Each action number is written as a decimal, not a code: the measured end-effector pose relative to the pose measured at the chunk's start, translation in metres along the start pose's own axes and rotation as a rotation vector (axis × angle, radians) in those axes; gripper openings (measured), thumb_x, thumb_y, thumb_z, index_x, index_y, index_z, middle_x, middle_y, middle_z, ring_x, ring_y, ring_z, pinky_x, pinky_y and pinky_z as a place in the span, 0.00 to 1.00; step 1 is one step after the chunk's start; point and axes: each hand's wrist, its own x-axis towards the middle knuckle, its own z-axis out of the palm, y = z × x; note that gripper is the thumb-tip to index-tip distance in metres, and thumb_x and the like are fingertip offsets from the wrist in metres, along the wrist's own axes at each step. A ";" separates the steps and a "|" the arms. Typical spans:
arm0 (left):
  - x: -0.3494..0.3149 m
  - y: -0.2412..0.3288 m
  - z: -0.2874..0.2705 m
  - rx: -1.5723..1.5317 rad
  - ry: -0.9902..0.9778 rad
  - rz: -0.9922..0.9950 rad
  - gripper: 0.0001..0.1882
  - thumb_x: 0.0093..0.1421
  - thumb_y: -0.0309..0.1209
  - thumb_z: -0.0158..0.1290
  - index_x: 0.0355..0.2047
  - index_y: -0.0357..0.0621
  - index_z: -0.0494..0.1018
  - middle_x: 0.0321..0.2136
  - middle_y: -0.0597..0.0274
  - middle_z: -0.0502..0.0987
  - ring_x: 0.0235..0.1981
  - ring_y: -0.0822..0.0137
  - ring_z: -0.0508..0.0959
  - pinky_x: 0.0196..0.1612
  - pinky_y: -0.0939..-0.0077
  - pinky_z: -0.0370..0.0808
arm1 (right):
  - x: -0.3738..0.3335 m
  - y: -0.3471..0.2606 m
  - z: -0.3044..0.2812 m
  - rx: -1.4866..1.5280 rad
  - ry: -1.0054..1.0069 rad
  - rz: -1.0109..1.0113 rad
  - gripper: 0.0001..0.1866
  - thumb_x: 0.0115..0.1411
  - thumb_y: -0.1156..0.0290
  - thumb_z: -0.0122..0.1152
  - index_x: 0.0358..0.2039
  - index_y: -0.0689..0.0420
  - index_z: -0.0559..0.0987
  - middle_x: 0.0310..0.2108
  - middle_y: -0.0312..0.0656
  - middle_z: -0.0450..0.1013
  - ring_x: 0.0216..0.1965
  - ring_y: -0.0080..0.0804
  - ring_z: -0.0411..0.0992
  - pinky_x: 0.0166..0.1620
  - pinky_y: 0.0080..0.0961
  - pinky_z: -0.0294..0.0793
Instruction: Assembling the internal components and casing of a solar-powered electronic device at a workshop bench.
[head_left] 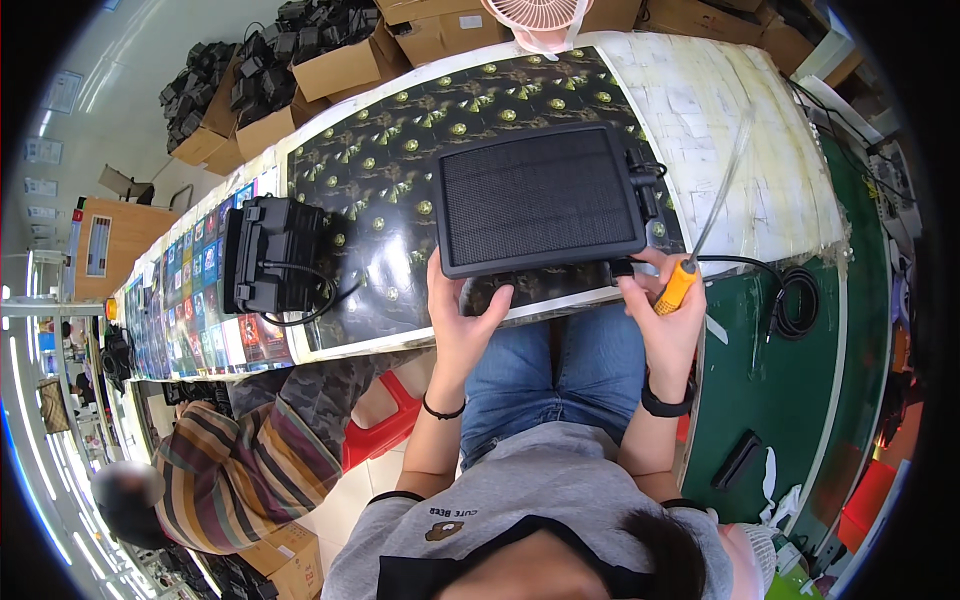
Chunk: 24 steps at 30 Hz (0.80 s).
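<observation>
A black rectangular panel (540, 195) with a fine-grid face, much like a solar panel, is tilted up over the near edge of the table. My left hand (462, 318) grips its lower left edge, thumb in front and the other fingers partly hidden behind it. At the lower right corner my right hand (668, 335) is closed round a screwdriver (678, 287) with a yellow-orange handle. Its long shaft points up and to the right. Fingers of that same hand also touch a small black clip or bracket (620, 270) under the panel.
Left on the table stands a black plastic device (283, 255) with a looped cable. A coiled black cable (797, 305) lies on the green surface (745, 380) at right, beyond a small black case (738, 460). Open cartons (345, 65) and a pink fan (540, 20) line the far side. A co-worker (250, 470) sits at left.
</observation>
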 end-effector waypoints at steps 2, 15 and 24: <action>-0.001 -0.001 0.000 -0.016 -0.003 -0.011 0.34 0.51 0.21 0.64 0.58 0.35 0.64 0.59 0.54 0.60 0.55 0.62 0.72 0.59 0.65 0.70 | -0.002 -0.013 -0.004 -0.261 -0.072 0.018 0.19 0.52 0.85 0.67 0.32 0.55 0.63 0.47 0.51 0.74 0.38 0.23 0.77 0.33 0.13 0.74; -0.001 -0.008 0.000 -0.025 -0.022 0.010 0.37 0.51 0.21 0.64 0.60 0.38 0.60 0.60 0.54 0.59 0.57 0.62 0.70 0.61 0.64 0.68 | 0.008 0.013 -0.009 -0.249 -0.016 -0.165 0.20 0.50 0.80 0.69 0.42 0.58 0.70 0.44 0.39 0.70 0.43 0.24 0.69 0.40 0.16 0.68; 0.036 -0.009 -0.021 -0.022 -0.232 -0.027 0.63 0.39 0.31 0.74 0.69 0.40 0.42 0.61 0.51 0.60 0.62 0.58 0.64 0.65 0.63 0.61 | 0.025 0.027 -0.020 -0.290 -0.151 -0.048 0.45 0.44 0.79 0.73 0.64 0.58 0.62 0.36 0.31 0.61 0.37 0.15 0.64 0.32 0.08 0.68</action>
